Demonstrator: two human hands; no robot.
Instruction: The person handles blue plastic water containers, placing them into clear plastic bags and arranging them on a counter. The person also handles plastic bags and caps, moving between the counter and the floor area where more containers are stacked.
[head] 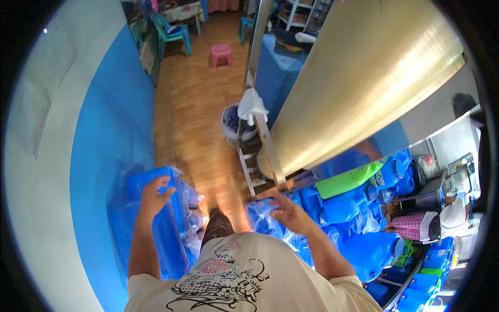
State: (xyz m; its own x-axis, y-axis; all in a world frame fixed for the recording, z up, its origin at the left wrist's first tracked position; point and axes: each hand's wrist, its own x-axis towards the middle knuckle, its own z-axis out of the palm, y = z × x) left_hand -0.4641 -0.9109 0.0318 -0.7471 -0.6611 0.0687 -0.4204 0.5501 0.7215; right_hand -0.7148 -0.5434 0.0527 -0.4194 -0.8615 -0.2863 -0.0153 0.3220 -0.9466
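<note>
My left hand (156,195) is raised at the left with its fingers apart, above blue plastic containers (152,238) stacked against the wall. My right hand (288,212), also with spread fingers, is over the edge of a group of blue plastic jugs (343,206) and clear plastic bags at the right. Neither hand holds anything. Between them, the wood-look floor (199,148) runs ahead. In front of my right hand stands a metal ladder-like frame (269,148) with a white cloth (252,106) over its top.
A white bucket (230,124) with dark purple contents stands by the frame. Farther ahead are a pink stool (221,55) and a teal chair (171,35). A large shiny metal surface (362,78) slants at the right. Another person (429,226) is beyond the jugs.
</note>
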